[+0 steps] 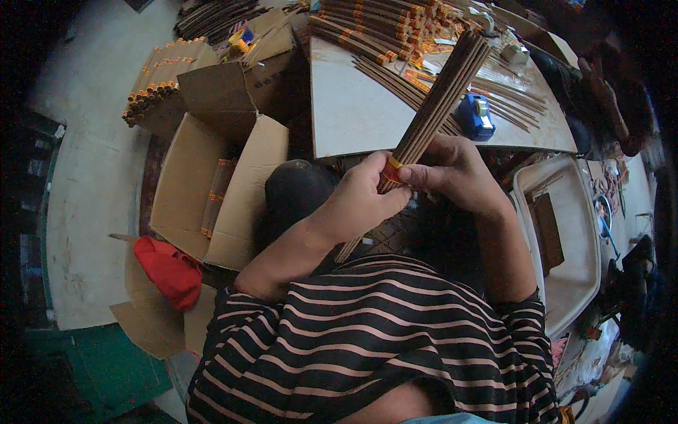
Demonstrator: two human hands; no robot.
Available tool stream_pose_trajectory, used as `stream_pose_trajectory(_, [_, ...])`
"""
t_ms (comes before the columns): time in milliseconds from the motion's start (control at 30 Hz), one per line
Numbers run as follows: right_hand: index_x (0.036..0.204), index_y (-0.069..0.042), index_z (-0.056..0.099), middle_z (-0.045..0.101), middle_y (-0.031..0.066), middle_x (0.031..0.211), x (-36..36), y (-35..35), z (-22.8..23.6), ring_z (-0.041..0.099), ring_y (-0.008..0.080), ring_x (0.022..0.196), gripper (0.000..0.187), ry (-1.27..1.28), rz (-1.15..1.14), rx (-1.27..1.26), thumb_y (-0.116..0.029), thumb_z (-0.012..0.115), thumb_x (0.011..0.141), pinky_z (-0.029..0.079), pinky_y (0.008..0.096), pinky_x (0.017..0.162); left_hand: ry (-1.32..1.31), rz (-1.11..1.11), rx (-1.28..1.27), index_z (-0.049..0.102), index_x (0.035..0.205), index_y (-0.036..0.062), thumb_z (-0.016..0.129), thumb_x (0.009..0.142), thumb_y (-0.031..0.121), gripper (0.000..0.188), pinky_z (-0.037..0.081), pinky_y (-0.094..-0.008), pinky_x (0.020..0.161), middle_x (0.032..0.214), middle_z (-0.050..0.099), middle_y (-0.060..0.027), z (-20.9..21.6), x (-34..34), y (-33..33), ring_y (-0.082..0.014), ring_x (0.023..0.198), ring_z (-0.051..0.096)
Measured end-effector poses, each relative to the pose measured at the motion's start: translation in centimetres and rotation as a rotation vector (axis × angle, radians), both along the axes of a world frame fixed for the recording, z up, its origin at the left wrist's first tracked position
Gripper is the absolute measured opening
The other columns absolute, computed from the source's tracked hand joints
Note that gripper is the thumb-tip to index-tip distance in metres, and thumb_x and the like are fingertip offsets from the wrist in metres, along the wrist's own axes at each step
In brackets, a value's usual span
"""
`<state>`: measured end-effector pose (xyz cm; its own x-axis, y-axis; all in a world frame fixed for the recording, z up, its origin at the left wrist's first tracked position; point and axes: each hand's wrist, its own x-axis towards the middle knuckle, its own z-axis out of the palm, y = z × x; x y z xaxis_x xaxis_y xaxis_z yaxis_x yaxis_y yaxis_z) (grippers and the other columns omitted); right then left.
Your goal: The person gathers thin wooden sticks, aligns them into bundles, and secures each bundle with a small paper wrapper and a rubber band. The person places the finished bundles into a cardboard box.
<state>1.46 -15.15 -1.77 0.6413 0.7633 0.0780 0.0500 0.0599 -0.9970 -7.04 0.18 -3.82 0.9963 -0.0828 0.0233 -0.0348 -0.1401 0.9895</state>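
A bundle of thin brown incense sticks (443, 97) slants up and away in front of my body, its far end over the table's front edge. Around its near end runs a red and yellow paper band (392, 169). My left hand (361, 199) is closed around that banded end from the left. From the other side, my right hand (458, 173) grips the bundle, thumb pressed at the band and fingers behind the sticks. Beyond my right hand, a blue tape dispenser (477, 117) stands on the white table (346, 113), among loose sticks (510, 112).
Banded bundles (378, 28) are piled at the table's back. To the left stand an open cardboard box (176, 187) with bundles inside and a stack of bundles (166, 71). A red cloth (169, 272) lies over another carton. A white tub (590, 279) sits at right.
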Motion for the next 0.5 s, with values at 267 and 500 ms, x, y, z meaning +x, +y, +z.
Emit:
stream_pose_trajectory(267, [0.091, 0.003, 0.058, 0.061, 0.0061, 0.078, -0.2, -0.6, 0.2, 0.058, 0.0124, 0.063, 0.019, 0.083, 0.094, 0.037, -0.01, 0.065, 0.078, 0.048, 0.0241, 0.055, 0.234, -0.194, -0.666, 0.048, 0.109, 0.0009, 0.043, 0.089, 0.042, 0.046, 0.041, -0.0221, 0.05, 0.082, 0.059, -0.0124, -0.4, -0.4, 0.7, -0.0136, 0.06, 0.052])
stream_pose_trajectory(500, [0.092, 0.002, 0.058, 0.061, 0.0062, 0.08, -0.8, -1.4, 0.8, 0.059, 0.0126, 0.069, 0.021, 0.235, 0.153, 0.026, -0.01, 0.066, 0.077, 0.048, 0.0246, 0.059, 0.311, -0.316, -0.705, 0.052, 0.102, 0.0056, 0.047, 0.089, 0.038, 0.036, 0.043, -0.0202, 0.053, 0.08, 0.058, -0.0077, 0.4, -0.3, 0.3, -0.0108, 0.061, 0.052])
